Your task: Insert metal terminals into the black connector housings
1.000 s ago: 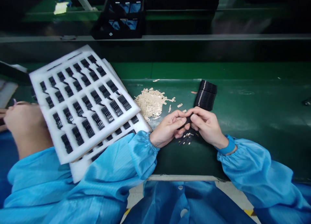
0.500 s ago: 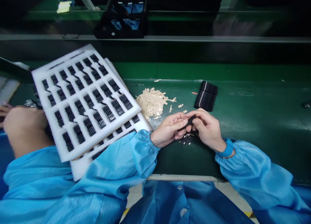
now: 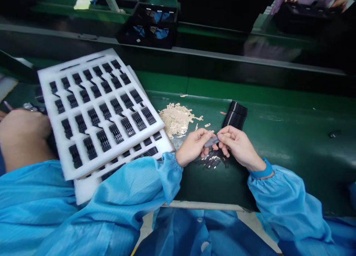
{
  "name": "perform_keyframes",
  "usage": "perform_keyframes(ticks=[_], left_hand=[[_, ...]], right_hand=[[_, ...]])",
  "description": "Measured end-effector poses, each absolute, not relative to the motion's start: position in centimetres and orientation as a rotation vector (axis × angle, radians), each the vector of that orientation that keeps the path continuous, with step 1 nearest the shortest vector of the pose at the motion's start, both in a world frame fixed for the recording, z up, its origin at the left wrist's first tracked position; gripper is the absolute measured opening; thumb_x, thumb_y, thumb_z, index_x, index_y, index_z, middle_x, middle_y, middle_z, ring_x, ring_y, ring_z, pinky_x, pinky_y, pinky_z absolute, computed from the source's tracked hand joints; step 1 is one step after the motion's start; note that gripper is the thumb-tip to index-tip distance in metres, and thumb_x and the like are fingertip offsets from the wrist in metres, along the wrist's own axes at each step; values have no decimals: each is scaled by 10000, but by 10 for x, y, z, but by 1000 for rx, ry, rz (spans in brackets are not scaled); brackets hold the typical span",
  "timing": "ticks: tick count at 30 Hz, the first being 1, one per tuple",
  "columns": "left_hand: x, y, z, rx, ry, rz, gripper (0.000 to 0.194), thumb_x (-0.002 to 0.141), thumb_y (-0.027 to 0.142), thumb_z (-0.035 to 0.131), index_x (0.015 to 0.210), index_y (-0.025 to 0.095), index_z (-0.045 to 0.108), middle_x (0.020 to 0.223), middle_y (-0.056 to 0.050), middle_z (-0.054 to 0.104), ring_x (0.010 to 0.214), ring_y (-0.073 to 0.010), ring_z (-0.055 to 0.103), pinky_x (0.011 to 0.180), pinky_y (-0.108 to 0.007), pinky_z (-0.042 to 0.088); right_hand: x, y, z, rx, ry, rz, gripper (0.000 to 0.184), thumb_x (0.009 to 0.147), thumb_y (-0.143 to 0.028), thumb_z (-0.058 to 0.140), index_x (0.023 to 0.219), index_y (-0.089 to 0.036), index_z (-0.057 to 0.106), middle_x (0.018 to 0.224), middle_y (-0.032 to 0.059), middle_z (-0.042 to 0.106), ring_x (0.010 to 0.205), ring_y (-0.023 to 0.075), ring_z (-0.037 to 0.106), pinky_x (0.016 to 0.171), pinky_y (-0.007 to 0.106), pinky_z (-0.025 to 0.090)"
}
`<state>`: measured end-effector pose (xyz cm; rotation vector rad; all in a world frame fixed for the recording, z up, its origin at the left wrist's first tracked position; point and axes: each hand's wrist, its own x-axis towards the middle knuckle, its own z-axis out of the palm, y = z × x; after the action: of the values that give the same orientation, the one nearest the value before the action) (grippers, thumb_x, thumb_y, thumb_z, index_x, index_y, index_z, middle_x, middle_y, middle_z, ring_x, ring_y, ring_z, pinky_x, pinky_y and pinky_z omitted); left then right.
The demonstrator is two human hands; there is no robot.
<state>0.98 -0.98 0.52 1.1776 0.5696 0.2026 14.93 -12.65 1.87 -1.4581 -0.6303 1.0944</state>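
The left hand (image 3: pixel 192 148) and right hand (image 3: pixel 239 146) meet over the green worktop (image 3: pixel 292 137), each in a narrow pinch on a small dark grey part (image 3: pixel 211 141), held between them just above the mat. Loose dark-and-gold pieces (image 3: pixel 211 162) lie directly beneath. A pile of beige strips (image 3: pixel 176 119) sits just beyond the left hand, and a stack of black parts (image 3: pixel 236 116) just beyond the right.

Risk: a slipped pinch could drop the part among the loose pieces, where it would be hard to pick out. Another person's arm (image 3: pixel 22 133) lies at the left edge of the foam tray stack (image 3: pixel 48 82), and a nudge there could shift the trays.

Fingers cover much of the part, so its full shape cannot be confirmed. The lower trays are partly hidden by the left sleeve (image 3: pixel 125 196).
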Motion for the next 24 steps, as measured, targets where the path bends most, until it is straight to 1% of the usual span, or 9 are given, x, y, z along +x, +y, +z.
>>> perform_keyframes(ticks=[2, 4, 6, 9, 12, 15, 20, 22, 24], left_hand=[[11, -9, 8, 1078, 621, 246, 377, 1007, 486, 456, 972, 132, 581, 686, -42, 683, 427, -73, 523, 378, -172, 405], [11, -9, 10, 1014, 650, 274, 409, 1028, 484, 406, 969, 124, 589, 677, -49, 680, 428, -74, 525, 381, -170, 409], [11, -9, 12, 1003, 654, 275, 402, 1036, 457, 403, 957, 116, 601, 663, -46, 671, 433, -74, 530, 383, -166, 409], [10, -10, 13, 1008, 653, 266, 371, 1042, 414, 407, 947, 115, 605, 636, -39, 656, 438, -76, 532, 385, -161, 407], [10, -11, 14, 1008, 647, 261, 360, 1039, 408, 420, 944, 117, 609, 625, -33, 647, 441, -76, 529, 390, -162, 409], [9, -10, 14, 1014, 638, 263, 362, 1030, 433, 446, 952, 120, 611, 641, -32, 648, 454, -75, 534, 403, -164, 418], [8, -10, 14, 1023, 633, 259, 363, 1029, 431, 438, 950, 121, 610, 652, -29, 637, 467, -71, 527, 412, -165, 420], [9, -10, 11, 1061, 625, 276, 343, 1010, 434, 481, 955, 123, 615, 687, -30, 642, 496, -75, 535, 422, -170, 430], [9, -12, 8, 1143, 589, 315, 288, 946, 410, 607, 991, 126, 633, 802, -46, 671, 590, -85, 580, 484, -183, 485]], right_hand=[[153, -124, 21, -1371, -589, 932, 356, 851, -482, 746, 1005, -201, 593, 724, -16, 696, 480, 86, 575, 442, 209, 462], [158, -122, 22, -1338, -595, 770, 411, 879, -496, 709, 1161, -232, 568, 955, 33, 742, 635, 115, 656, 553, 248, 531], [164, -123, 22, -1461, -669, 666, 464, 910, -517, 663, 1257, -234, 543, 985, 51, 740, 632, 130, 647, 552, 272, 517], [177, -132, 21, -1835, -898, 362, 310, 938, -487, 640, 1049, -198, 653, 741, 11, 665, 546, 127, 547, 548, 285, 453], [193, -142, 19, -2110, -1285, 70, 228, 896, -415, 712, 872, -198, 645, 844, 47, 637, 740, 184, 591, 687, 324, 464], [206, -148, 15, -2250, -1519, 12, 155, 918, -343, 679, 956, -203, 624, 952, 74, 627, 818, 218, 596, 690, 334, 450], [207, -149, 19, -2202, -1590, 46, 140, 975, -313, 584, 938, -203, 663, 923, 85, 641, 847, 234, 606, 703, 346, 449], [199, -147, 24, -2098, -1514, 108, 155, 966, -325, 605, 909, -202, 681, 898, 76, 656, 790, 214, 602, 697, 343, 453], [187, -145, 28, -2001, -1414, 206, 178, 955, -350, 630, 879, -202, 691, 841, 55, 664, 681, 178, 571, 646, 328, 441]])
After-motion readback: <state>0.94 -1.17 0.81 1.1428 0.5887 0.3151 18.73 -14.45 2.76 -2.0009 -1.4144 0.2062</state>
